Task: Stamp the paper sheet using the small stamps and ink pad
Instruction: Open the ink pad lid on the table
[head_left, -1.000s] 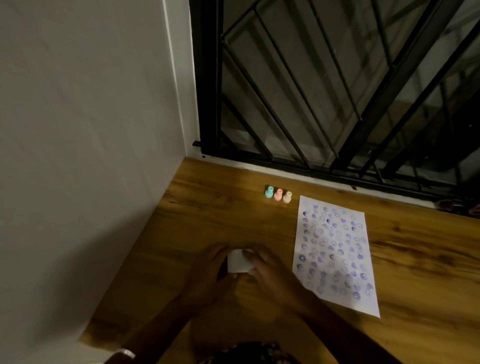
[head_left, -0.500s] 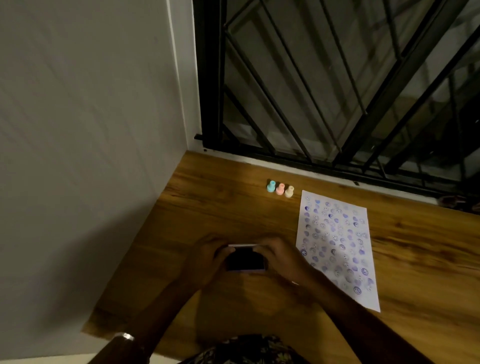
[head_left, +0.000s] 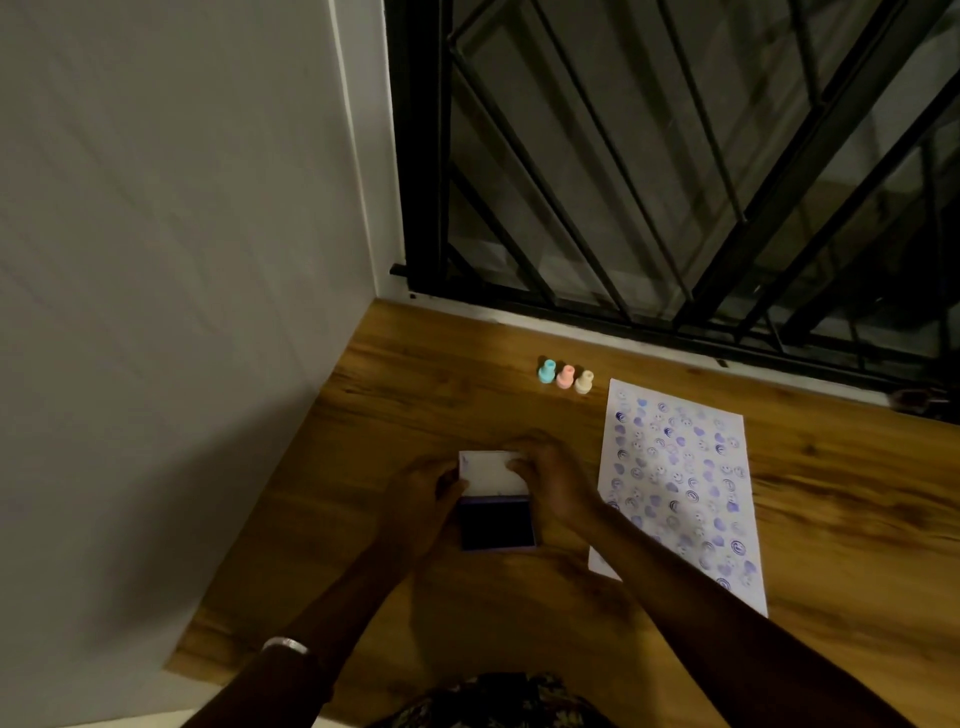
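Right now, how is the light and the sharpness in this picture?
Head view: dim, warm light; the hands throw soft shadows on the table; the wall is blurred, the grille bars lean, the paper sheet prints stay readable.

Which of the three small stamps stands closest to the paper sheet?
The beige stamp, rightmost of the row; the pink stamp and blue stamp stand farther from the paper sheet.

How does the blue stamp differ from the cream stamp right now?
The blue stamp is pale teal; the cream stamp is off-white. The blue stamp stands at the row's left end, farthest from the paper sheet; the cream stamp stands at the right end, nearest it. Both stand upright, untouched, same knob shape.
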